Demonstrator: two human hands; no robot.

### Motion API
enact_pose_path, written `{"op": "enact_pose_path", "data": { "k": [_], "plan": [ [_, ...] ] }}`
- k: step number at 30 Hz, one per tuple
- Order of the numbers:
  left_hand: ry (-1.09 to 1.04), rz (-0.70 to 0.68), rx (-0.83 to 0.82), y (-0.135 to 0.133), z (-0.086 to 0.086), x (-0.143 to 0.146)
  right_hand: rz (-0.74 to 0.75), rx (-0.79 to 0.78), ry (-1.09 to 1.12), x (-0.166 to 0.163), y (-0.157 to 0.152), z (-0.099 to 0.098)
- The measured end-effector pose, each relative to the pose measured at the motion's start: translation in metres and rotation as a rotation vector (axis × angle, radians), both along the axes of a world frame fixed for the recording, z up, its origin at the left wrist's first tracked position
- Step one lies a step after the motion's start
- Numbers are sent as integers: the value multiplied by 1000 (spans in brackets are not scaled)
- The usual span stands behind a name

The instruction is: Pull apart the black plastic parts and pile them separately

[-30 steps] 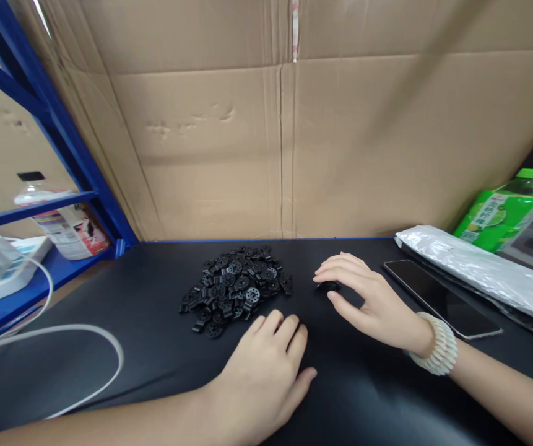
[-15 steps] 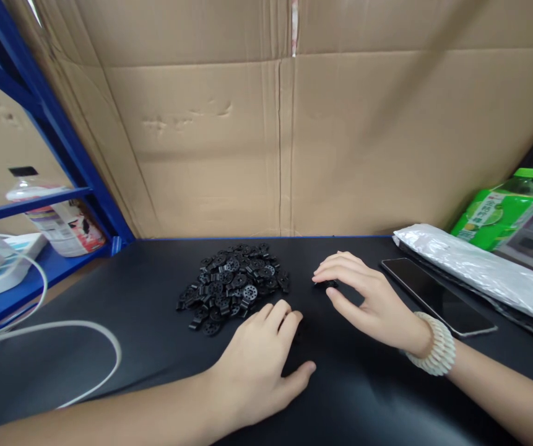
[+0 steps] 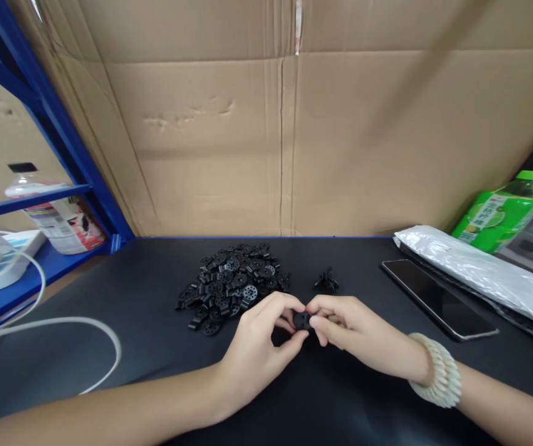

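Observation:
A small black round plastic part (image 3: pixel 301 320) is pinched between the thumb and fingers of my left hand (image 3: pixel 264 347). My right hand (image 3: pixel 356 331) meets it from the right, its thumb and forefinger pinched together at the part's edge. Whatever lies between those right fingertips is hidden. To the left, beyond my left hand, is a heap of black plastic parts (image 3: pixel 233 282) with perforated round discs and ribbed ends. A smaller cluster of thin black pieces (image 3: pixel 327 280) lies just beyond my right hand.
A phone (image 3: pixel 437 297) lies on the black table at right, beside a silvery-white package (image 3: pixel 475 269). Behind that is a green-labelled bottle (image 3: pixel 498 214). A white cable (image 3: pixel 108 334) loops over the left side, near a blue shelf (image 3: pixel 85 186). Cardboard (image 3: pixel 210 148) walls the back.
My right hand has left the small black cluster and come down and left to my left hand. My left hand has closed in a pinch, and the round part now shows between both hands.

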State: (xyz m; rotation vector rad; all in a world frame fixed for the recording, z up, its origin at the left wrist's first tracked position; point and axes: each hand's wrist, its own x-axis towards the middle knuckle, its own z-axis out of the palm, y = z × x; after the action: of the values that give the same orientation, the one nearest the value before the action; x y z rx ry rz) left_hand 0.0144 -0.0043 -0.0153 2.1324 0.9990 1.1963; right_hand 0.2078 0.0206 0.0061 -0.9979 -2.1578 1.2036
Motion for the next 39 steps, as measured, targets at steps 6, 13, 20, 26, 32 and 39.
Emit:
{"op": "enact_pose_path", "data": {
  "k": [6,13,20,26,32,39],
  "plan": [
    [-203,-66,-60,-3,7,1,149,-345,285,-5,3,-6],
    [-150,-102,85,2,9,0,136,-589,350,-7,-4,-1],
    [-154,-163,53,-2,9,2,270,-488,336,-8,-1,-3],
    [-239,-208,-230,-1,6,1,351,-556,355,-2,1,-6],
    [-367,-201,-367,-2,4,1,336,-719,495,-2,4,-8],
    [-475,-142,-343,3,6,0,265,-424,344,5,16,0]
  ]
}}
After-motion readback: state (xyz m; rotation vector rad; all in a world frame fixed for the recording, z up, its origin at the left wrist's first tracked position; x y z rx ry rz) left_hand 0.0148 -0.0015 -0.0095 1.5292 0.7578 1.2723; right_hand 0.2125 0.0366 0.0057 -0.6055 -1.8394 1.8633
